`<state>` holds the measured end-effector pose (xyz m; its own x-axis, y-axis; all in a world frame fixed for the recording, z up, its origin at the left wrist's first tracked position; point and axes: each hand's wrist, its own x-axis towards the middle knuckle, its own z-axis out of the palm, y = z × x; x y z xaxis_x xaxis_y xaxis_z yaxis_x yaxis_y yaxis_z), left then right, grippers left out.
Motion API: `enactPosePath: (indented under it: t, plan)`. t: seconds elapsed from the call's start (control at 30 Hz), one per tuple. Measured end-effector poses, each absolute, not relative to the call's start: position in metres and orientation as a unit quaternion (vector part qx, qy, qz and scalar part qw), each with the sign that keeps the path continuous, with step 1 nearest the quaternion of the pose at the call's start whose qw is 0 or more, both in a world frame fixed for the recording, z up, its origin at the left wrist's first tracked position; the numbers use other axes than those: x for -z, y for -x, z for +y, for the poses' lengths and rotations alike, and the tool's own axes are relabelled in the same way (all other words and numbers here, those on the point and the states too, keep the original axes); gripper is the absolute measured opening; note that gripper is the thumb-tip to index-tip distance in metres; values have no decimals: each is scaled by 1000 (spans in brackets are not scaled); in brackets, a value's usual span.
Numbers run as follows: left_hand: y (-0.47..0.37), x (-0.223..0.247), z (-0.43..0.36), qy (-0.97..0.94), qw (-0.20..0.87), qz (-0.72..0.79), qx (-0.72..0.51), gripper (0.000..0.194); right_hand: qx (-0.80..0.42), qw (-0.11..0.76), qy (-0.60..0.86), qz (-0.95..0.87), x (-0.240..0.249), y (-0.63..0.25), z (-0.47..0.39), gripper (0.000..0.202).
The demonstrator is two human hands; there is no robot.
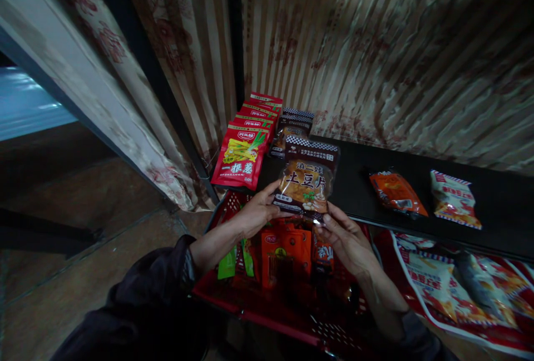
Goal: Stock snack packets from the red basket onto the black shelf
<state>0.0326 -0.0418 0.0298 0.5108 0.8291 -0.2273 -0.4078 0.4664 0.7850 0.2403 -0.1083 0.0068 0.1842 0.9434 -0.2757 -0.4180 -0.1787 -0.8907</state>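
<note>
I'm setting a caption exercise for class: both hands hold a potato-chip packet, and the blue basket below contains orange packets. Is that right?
Not quite: the basket is red, not blue, as the head view shows. The left hand and right hand do hold the potato-chip packet, and the basket contains orange packets.

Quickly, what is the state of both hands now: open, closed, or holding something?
Left hand: holding the brown potato-slice packet at its lower left.
Right hand: holding the same packet at its lower right.

Glossy plastic snack bag (307, 174), smooth shelf (348, 169), rumpled cloth curtain (387, 55).
</note>
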Motion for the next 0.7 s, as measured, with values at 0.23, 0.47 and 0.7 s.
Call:
enactPosePath:
  t: [0.23,0.47,0.7]
  plan:
    - [-34,-33,-41,-323,798,326,-390,73,-575,597,506,-239,-2,-242,-107,44]
    - [-35,-25,-36,-320,754,375,-434,31,-578,592,508,-239,2,-240,-108,42]
    - [-35,-22,-33,-325,708,431,-456,41,-602,572,501,-245,4,-236,-110,44]
